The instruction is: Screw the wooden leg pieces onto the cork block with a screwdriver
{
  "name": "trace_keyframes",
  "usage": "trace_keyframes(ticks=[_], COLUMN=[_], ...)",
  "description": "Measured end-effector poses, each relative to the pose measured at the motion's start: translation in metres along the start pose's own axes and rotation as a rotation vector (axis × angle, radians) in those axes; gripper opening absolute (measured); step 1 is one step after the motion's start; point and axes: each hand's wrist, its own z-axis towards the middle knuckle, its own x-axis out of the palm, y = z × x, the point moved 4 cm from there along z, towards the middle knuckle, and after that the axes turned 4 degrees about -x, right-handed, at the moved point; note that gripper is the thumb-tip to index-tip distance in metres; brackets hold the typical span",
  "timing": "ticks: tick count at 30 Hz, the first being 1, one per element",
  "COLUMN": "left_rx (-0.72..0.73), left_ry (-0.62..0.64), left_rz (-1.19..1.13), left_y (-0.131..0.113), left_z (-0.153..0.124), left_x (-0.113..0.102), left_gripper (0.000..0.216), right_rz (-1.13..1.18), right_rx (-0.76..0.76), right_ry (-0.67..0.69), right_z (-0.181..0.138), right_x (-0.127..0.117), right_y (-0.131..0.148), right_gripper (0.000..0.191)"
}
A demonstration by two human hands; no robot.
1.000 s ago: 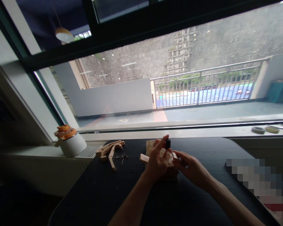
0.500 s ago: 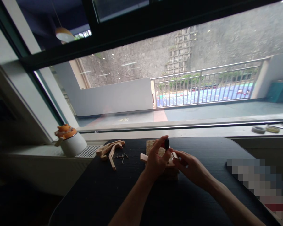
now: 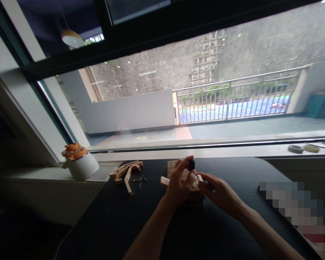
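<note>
At the middle of the dark table, my left hand (image 3: 179, 182) is closed, with thumb and fingers around a short black cylindrical handle (image 3: 192, 164) that stands upright; its lower end is hidden. My right hand (image 3: 216, 187) is closed at the fingertips on a pale wooden piece (image 3: 200, 178) just right of the handle. Another end of pale wood (image 3: 164, 181) sticks out to the left of my left hand. Behind and below both hands sits a tan, rough-textured block (image 3: 172, 165), mostly covered by them.
Left on the table (image 3: 103, 224) lie curved wooden parts (image 3: 128, 180) beside several small screws (image 3: 140, 179). A white pot with an orange top (image 3: 82, 166) stands on the ledge. Tape rolls (image 3: 296, 148) rest on the right sill, and a blurred-out flat object (image 3: 289, 202) lies at right.
The black handle appears slightly turned between my left fingers. Both hands stay in nearly the same place, and the view has shifted very slightly.
</note>
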Motion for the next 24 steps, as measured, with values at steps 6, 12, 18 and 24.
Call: trace_keyframes(ticks=[6,12,18,24], left_rx=[0.052,0.008,-0.049,-0.079], left_ry=[-0.038,-0.043,-0.035,0.008], left_rz=[0.047,0.038,0.042,-0.016], left_y=[0.0045,0.0051,0.0048,0.0039], left_z=[0.0003,0.0012,0.001,0.0012], left_x=[-0.0008,0.0008,-0.0002,-0.0004], left_gripper=[0.045,0.049,0.049,0.048], right_rz=[-0.007,-0.015,-0.018,-0.021], right_rx=[-0.009,0.001,0.004,0.005], right_ry=[-0.006,0.0,0.003,0.009], right_z=[0.0002,-0.0002,0.0003,0.0002], right_x=[-0.0001,0.0007,0.0,-0.0003], right_y=[-0.0006,-0.0026,-0.0007,0.0009], right_gripper=[0.035,0.035,0.036,0.035])
